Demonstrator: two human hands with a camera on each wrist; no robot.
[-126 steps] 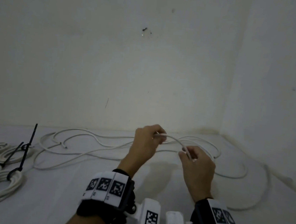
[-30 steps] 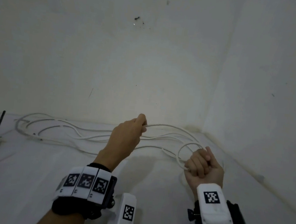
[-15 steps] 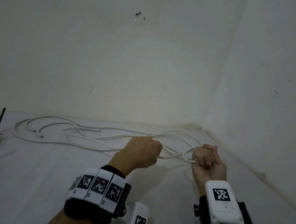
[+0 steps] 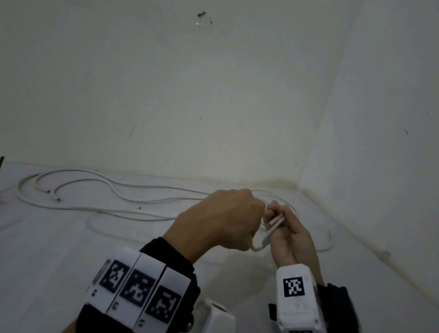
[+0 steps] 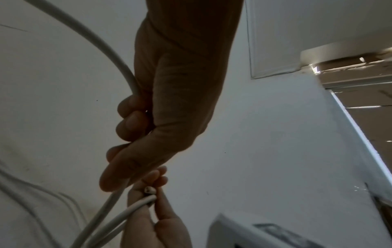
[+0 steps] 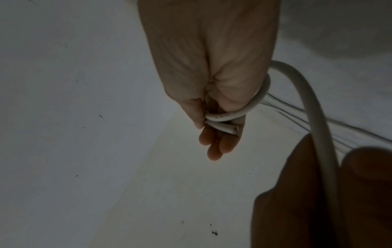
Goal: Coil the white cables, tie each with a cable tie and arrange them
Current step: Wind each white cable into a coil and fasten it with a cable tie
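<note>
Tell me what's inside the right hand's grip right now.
The right hand pinches the white cable: its cut end lies under a loop running round the thumb's base. The left hand grips the next stretch. Any further turns inside the palm are covered.

Dim room corner. Off-white back wall (image 4: 166,93) with dark specks, meeting side wall (image 4: 406,131) at right. Pale floor (image 4: 41,256), yellowish staining along the corner seam.
</note>
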